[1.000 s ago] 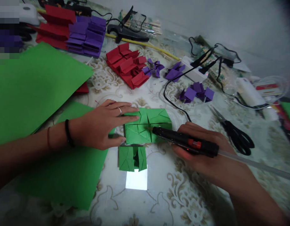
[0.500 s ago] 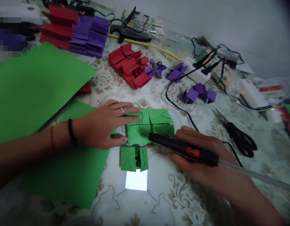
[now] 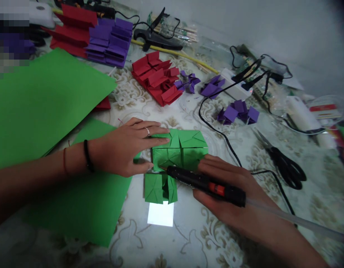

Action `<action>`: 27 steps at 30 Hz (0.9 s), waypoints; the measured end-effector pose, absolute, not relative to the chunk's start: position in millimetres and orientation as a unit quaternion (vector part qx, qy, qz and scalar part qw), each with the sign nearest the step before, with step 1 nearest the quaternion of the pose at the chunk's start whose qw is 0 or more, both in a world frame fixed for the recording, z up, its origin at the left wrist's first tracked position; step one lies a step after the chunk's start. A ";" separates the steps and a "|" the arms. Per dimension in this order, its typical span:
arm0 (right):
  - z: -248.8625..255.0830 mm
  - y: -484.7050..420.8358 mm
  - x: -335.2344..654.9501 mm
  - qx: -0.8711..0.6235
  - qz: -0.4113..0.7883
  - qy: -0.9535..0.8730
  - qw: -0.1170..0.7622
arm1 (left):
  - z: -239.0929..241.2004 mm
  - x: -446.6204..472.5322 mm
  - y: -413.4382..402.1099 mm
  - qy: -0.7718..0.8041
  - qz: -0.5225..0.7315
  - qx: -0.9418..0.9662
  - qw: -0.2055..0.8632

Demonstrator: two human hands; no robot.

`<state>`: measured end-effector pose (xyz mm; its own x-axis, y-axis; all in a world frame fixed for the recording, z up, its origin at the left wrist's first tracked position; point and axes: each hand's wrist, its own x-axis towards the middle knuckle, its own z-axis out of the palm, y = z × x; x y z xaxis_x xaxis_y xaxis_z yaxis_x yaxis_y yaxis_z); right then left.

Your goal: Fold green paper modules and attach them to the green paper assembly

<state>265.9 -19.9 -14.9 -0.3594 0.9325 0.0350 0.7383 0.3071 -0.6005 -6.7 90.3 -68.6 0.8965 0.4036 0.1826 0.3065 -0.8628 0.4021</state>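
My right hand (image 3: 225, 178) grips a black hot glue gun (image 3: 194, 181) with a red patch and a clear glue stick (image 3: 286, 217) running out of its back. Its tip points left, at the lower left panel of a folded green paper piece (image 3: 188, 138). My left hand (image 3: 127, 147) lies flat with fingers stretched over the left side of that piece, and its thumb touches the lower left corner. Just below sits a smaller folded green paper piece (image 3: 154, 188) with a gap down its middle.
Green paper sheets (image 3: 49, 96) cover the left. Behind lie folded red paper (image 3: 156, 78), folded purple paper (image 3: 109, 42) and small purple pieces (image 3: 239, 111). Black scissors (image 3: 286, 165) rest at right, near a cord (image 3: 216, 130) and a white power strip (image 3: 236, 85).
My right hand has moved the glue gun left and slightly down, its tip passing from the panel's inner side toward its lower left edge. My left hand keeps its place on the paper.
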 end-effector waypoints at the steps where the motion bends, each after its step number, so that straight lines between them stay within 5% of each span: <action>1: -14.6 -19.9 264.8 -0.529 0.256 -0.785 0.195 | -68.6 -6.8 90.2 0.186 0.131 0.956 0.186; 27: -12.9 -19.1 285.8 -0.533 0.253 -0.794 0.147 | -69.4 -6.8 91.3 0.181 0.145 0.951 0.203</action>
